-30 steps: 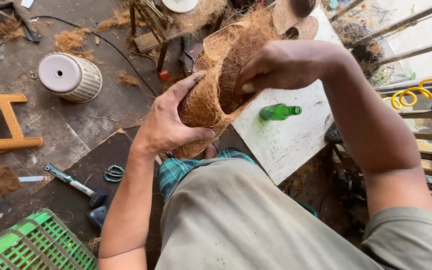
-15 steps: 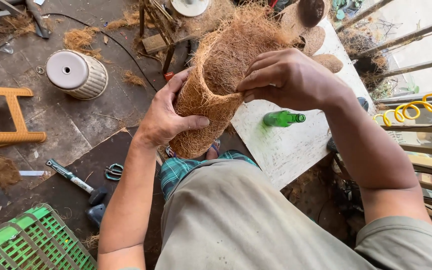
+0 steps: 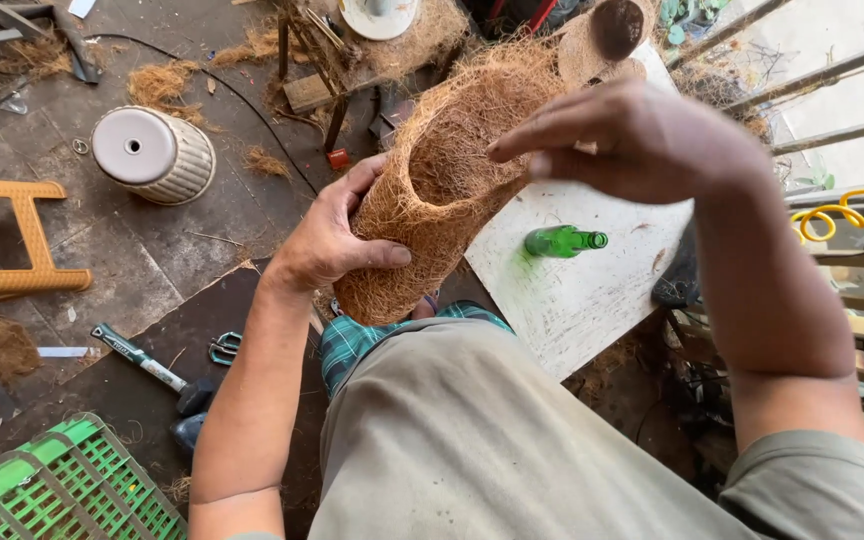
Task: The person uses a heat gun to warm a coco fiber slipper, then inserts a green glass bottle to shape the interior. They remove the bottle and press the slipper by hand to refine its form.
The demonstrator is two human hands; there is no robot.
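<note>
My left hand [image 3: 330, 236] grips the side of a brown coconut-fibre pot [image 3: 442, 190], a tube-shaped shell with its open mouth tilted up and away from me. Its lower end rests near my lap. My right hand [image 3: 642, 140] hovers just over the pot's rim on the right, fingers stretched toward the opening and holding nothing. Behind the pot lies a white board [image 3: 582, 290] with a green glass bottle [image 3: 562, 241] on its side.
A white ribbed pot [image 3: 152, 152] lies overturned on the concrete floor at the left, near an orange stool [image 3: 22, 235]. A hammer [image 3: 147, 365] and scissors [image 3: 223, 348] lie on a dark mat. A green plastic crate [image 3: 67, 485] sits at the bottom left. Loose fibre litters the floor.
My right hand has come off the pot's rim and now hovers open above it. The pot has turned so its mouth faces up more; my left hand keeps its grip.
</note>
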